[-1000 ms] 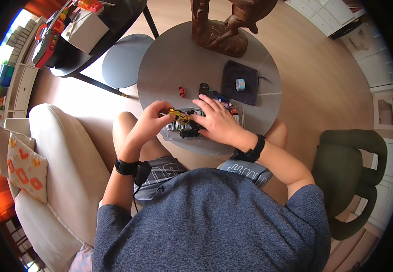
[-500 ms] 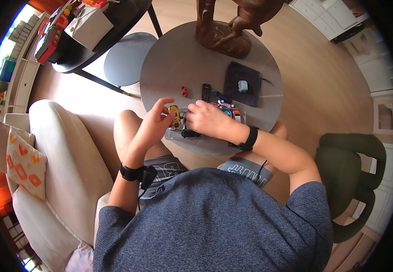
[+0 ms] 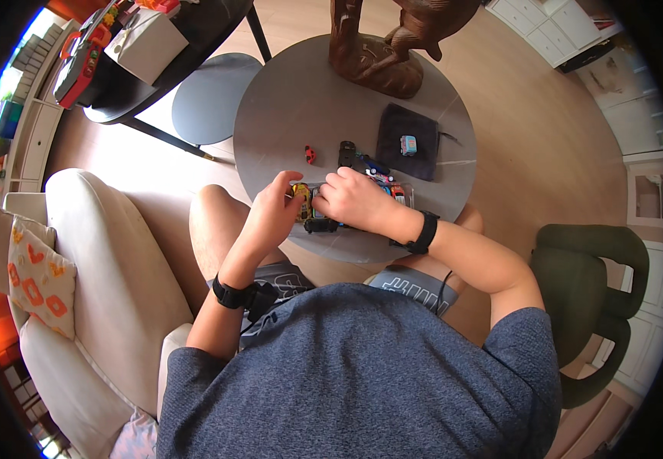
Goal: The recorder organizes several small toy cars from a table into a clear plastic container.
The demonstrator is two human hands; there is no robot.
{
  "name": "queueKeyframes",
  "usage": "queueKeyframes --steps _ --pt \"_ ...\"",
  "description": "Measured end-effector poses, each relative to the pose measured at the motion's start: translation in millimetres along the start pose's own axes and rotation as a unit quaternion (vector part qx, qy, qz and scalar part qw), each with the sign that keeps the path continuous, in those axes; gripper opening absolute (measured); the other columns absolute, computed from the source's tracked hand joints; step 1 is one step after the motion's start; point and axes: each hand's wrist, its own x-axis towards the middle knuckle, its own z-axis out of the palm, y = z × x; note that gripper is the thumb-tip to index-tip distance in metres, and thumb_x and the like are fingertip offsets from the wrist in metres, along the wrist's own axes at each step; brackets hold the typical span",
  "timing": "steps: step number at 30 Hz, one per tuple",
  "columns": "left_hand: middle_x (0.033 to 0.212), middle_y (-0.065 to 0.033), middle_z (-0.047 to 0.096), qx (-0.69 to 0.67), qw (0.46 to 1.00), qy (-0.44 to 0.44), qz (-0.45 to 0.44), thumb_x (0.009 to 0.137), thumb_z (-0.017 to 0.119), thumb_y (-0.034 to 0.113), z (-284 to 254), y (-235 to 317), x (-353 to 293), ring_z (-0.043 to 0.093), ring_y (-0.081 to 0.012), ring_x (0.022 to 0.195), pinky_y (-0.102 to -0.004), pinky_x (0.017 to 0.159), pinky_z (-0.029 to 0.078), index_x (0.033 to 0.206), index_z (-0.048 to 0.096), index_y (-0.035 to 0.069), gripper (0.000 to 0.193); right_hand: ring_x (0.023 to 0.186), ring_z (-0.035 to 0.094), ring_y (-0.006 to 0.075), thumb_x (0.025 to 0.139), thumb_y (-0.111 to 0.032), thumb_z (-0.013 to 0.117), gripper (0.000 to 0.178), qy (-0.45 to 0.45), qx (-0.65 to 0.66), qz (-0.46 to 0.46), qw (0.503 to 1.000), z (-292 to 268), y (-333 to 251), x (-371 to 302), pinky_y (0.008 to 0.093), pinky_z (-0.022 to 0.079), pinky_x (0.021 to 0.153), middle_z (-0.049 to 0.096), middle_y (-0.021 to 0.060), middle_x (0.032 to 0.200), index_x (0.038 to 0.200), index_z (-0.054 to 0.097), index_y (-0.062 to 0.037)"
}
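Observation:
A shallow transparent box (image 3: 412, 191) of toy cars lies at the near edge of the round table. My left hand (image 3: 272, 205) is at its left end, thumb and index finger apart beside a yellow toy car (image 3: 302, 203). Over the middle of the box my right hand (image 3: 356, 199) has its fingers curled downward, and what they hold, if anything, is hidden. A black toy car (image 3: 320, 226) sits below its fingertips. Beyond the box are a red toy car (image 3: 310, 155), a black toy car (image 3: 346, 153) and a blue toy car (image 3: 377, 166).
A light blue toy bus (image 3: 408, 145) rests on a dark cloth pouch (image 3: 423, 164) on the round table (image 3: 278, 115). A brown carved statue (image 3: 377, 69) stands at the far side. There is a sofa (image 3: 109, 245) at left and a green chair (image 3: 572, 298) at right.
The yellow toy car has shifted slightly right, into line with the cars in the box. My left hand has moved a little right and its index finger has risen from the car.

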Motion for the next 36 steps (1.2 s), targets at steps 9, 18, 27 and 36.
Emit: queueKeyframes --steps 9,18,27,36 --pt "0.101 -0.0222 0.068 0.033 0.997 0.017 0.074 0.094 0.065 0.003 20.1 -8.1 8.6 0.068 -0.0359 0.087 -0.0404 0.075 0.054 0.116 0.060 0.000 0.023 0.082 0.057 0.0181 0.081 -0.018 0.064 0.004 -0.031 -0.018 0.039 0.999 -6.5 -2.6 -3.9 0.0315 0.044 0.075 0.059 -0.0001 0.075 0.077 0.062 -0.0154" --pt "0.099 -0.0189 0.069 0.024 1.000 0.014 0.014 0.095 0.065 0.001 22.6 0.5 6.3 0.070 -0.0246 0.087 -0.0354 0.076 0.055 0.119 0.058 0.001 0.025 0.092 0.059 0.0192 0.080 -0.017 0.064 0.010 -0.109 0.046 0.070 0.990 -24.8 -1.2 -8.0 0.0331 0.045 0.080 0.064 0.0008 0.081 0.074 0.071 -0.0134" --pt "0.110 -0.0066 0.067 -0.460 0.874 -0.003 -0.155 0.100 0.064 0.005 -2.9 8.6 -2.9 0.064 -0.0108 0.097 -0.0251 0.083 0.055 0.134 0.054 0.004 0.036 0.096 0.060 0.0264 0.071 -0.025 0.081 0.032 -0.024 0.212 0.196 0.957 -39.7 -4.1 -7.5 0.0399 0.047 0.083 0.062 0.0051 0.091 0.095 0.066 -0.0095" --pt "0.100 -0.0112 0.068 -0.226 0.973 0.009 -0.046 0.097 0.061 0.004 18.8 -9.1 -4.0 0.065 -0.0183 0.090 -0.0319 0.079 0.053 0.116 0.061 0.003 0.018 0.096 0.064 0.0295 0.073 -0.027 0.084 0.037 -0.073 0.217 0.227 0.947 -32.2 -3.5 -13.5 0.0441 0.051 0.085 0.062 0.0083 0.096 0.098 0.065 -0.0074"
